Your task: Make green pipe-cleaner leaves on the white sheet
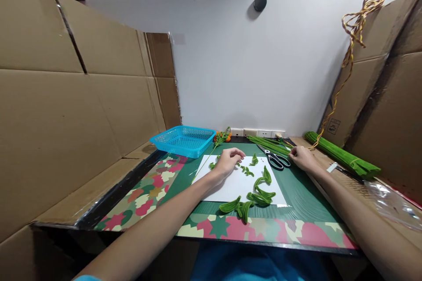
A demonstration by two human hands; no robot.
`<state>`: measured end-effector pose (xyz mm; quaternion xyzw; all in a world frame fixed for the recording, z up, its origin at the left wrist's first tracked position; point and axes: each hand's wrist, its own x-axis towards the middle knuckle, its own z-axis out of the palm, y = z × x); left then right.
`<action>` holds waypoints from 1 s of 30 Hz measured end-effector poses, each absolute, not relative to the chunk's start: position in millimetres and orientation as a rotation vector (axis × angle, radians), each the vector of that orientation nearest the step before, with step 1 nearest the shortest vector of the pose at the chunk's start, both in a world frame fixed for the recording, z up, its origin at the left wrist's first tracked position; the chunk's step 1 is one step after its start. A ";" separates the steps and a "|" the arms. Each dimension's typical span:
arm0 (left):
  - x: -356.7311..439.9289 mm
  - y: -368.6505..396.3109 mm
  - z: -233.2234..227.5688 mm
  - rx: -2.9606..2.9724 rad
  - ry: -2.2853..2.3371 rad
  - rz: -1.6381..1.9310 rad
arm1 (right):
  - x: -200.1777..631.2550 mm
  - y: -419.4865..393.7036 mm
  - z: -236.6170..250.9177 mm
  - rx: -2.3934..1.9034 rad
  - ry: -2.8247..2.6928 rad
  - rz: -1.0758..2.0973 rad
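Observation:
My left hand is over the white sheet of paper, its fingers loosely bent and apart from the thumb, with nothing visible in it. Small green fuzzy pieces lie just past its fingertips. Larger leaf shapes of green fuzzy stem curve across the paper and over its near edge. My right hand is closed in a pinch at the near ends of loose green fuzzy stems. Black-handled scissors rest between the two hands, their blades toward the stems.
A blue plastic basket stands at the back left beside an orange flower on a green stem. To the right lie a thick green stem bundle and a clear plastic bag. Cardboard walls flank the table; twisted cord hangs right.

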<state>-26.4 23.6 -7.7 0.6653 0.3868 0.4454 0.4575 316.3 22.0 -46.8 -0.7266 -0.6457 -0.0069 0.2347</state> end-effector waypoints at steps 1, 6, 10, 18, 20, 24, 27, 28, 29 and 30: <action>-27.2 24.5 -7.2 1.634 0.964 1.116 | 317.8 21.0 -44.3 -1.975 -1.756 -0.048; -31.1 30.5 -2.1 1.596 1.022 1.274 | 320.3 13.0 -32.1 -1.827 -1.687 -0.191; -30.8 32.5 -3.8 1.589 1.071 1.368 | 309.0 6.7 -23.8 -1.678 -1.656 -0.282; -26.3 29.9 -10.8 1.657 1.149 1.434 | 282.3 -6.3 -7.8 -1.378 -1.678 -0.439; -27.2 31.3 -9.3 1.664 1.171 1.465 | 279.7 -8.7 -5.8 -1.342 -1.680 -0.462; -31.3 35.3 -4.6 1.698 1.196 1.474 | 278.0 -11.1 -4.4 -1.313 -1.709 -0.485; -34.3 36.2 -3.6 1.751 1.241 1.480 | 278.5 -11.4 -4.3 -1.303 -1.720 -0.480; -34.9 35.9 -4.0 1.769 1.260 1.489 | 278.6 -11.5 -4.3 -1.298 -1.721 -0.476; -35.1 35.3 -4.8 1.785 1.275 1.494 | 278.6 -11.6 -4.2 -1.294 -1.722 -0.471; -35.0 34.5 -5.7 1.802 1.283 1.491 | 278.4 -11.7 -4.0 -1.289 -1.721 -0.466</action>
